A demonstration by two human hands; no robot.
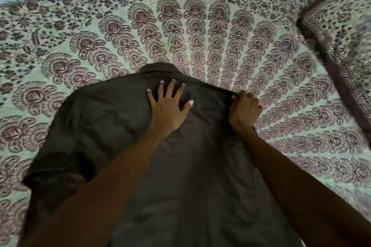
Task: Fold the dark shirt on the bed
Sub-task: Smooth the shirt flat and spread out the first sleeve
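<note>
On bed point(200, 26): dark shirt point(100, 126), collar point(158, 68) away from me; my left hand point(168, 106) flat below collar, right hand point(245, 112) gripping right shoulder edge.

Dark shirt point(112, 146) spread back-up on patterned bedspread point(200, 32), collar toward far edge. Left hand point(168, 108) flat, fingers splayed, pressing below collar. Right hand point(245, 111) gripping shirt's right shoulder edge. Pillow point(341, 32) at far right corner.

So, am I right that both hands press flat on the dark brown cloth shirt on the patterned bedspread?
Not quite: the head view shows only the left hand pressing flat on the dark brown cloth shirt; the right hand grips its edge.
</note>
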